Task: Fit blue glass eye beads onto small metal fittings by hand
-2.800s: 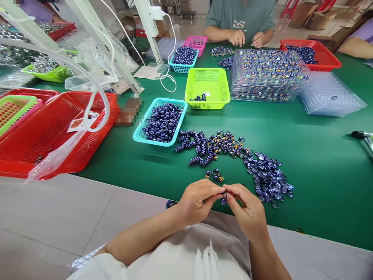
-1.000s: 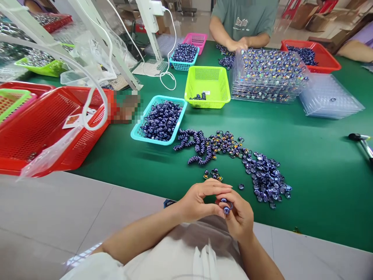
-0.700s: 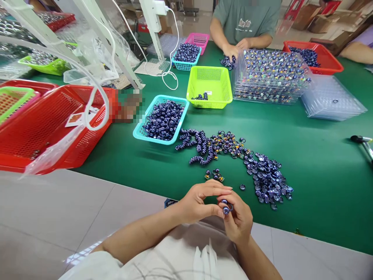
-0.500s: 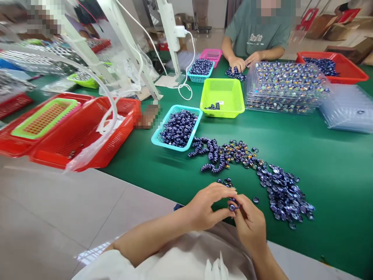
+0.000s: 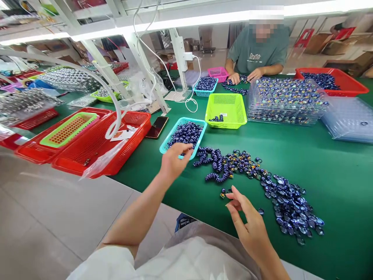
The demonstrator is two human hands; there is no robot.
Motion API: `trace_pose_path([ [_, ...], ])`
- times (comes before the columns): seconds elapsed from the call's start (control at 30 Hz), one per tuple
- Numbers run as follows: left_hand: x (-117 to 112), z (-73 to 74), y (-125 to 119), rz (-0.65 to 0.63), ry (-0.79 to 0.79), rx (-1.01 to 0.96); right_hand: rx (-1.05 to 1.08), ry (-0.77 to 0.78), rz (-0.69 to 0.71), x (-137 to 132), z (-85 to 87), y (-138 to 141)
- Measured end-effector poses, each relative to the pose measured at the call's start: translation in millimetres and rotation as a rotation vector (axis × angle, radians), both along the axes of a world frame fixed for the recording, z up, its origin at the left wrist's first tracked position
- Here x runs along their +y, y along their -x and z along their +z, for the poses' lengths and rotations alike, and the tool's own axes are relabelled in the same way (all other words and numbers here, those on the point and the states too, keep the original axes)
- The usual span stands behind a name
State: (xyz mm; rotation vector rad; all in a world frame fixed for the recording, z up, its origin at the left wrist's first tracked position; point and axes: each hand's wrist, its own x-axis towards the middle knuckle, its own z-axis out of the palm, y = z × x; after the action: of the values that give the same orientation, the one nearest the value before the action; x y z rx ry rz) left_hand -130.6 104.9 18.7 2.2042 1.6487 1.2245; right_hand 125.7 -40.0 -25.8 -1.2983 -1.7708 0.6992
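My left hand [image 5: 176, 163] is over the near edge of a turquoise basket [image 5: 163, 144] heaped with small shiny dark-blue pieces [image 5: 186, 133]. Its thumb and forefinger tips are close together, and whatever lies between them is too small to make out. My right hand [image 5: 247, 223] hovers above the green table, thumb and fingers apart. By its fingertips lie a few dark ring-like pieces [image 5: 223, 193], some with an amber part. Beyond are coiled rows of stacked dark-blue rings [image 5: 217, 159] and a loose pile of amber-and-blue ones [image 5: 243, 162]. Flat glossy blue pieces [image 5: 294, 206] spread out on the right.
A lime basket [image 5: 225, 107] holds a few dark pieces. Stacked clear trays [image 5: 287, 103] stand behind. Red baskets [image 5: 101, 155] and a phone [image 5: 157, 127] are at left. A co-worker [image 5: 258, 50] handles similar pieces across the table. A white post [image 5: 178, 58] and cables rise there.
My hands were together around a small dark-blue ring piece. They have parted: the left moved left and forward to the turquoise basket, while the right opened near the small pieces. The view has tilted up.
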Motion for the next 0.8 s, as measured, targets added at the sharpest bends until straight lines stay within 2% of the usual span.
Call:
trace_pose_path([
  [0.1, 40.1, 5.3, 20.6, 0.064, 0.029, 0.081, -0.031, -0.02, -0.062, -2.3, 2.2, -16.9],
  [0.17, 46.6, 6.3, 21.5, 0.08, 0.013, 0.099, -0.061, -0.044, -0.174, -4.3, 2.2, -33.5],
  [0.23, 35.7, 5.5, 11.3, 0.068, -0.019, 0.066, -0.108, -0.047, -0.316, -6.8, 1.1, -50.1],
  [0.3, 12.7, 2.6, -7.8, -0.033, -0.016, 0.006, -0.162, -0.036, -0.387, -8.1, -0.5, -60.8],
  [0.37, -14.5, -3.3, -32.4, -0.211, 0.006, -0.053, -0.221, -0.034, -0.331, -6.2, -2.2, -61.4],
  [0.43, -38.6, -12.8, -57.5, -0.399, 0.087, -0.105, -0.301, -0.059, -0.214, -0.5, -3.8, -52.0],
  [0.53, -62.3, -30.0, -85.4, -0.555, 0.179, -0.153, -0.443, -0.093, -0.099, 11.6, -6.1, -29.4],
  [0.67, -75.9, -42.6, -96.3, -0.557, 0.205, -0.188, -0.514, -0.091, -0.077, 22.2, -10.2, -13.4],
  [0.8, -83.6, -40.5, -92.3, -0.532, 0.27, -0.217, -0.33, -0.04, -0.125, 18.1, -13.4, -22.0],
])
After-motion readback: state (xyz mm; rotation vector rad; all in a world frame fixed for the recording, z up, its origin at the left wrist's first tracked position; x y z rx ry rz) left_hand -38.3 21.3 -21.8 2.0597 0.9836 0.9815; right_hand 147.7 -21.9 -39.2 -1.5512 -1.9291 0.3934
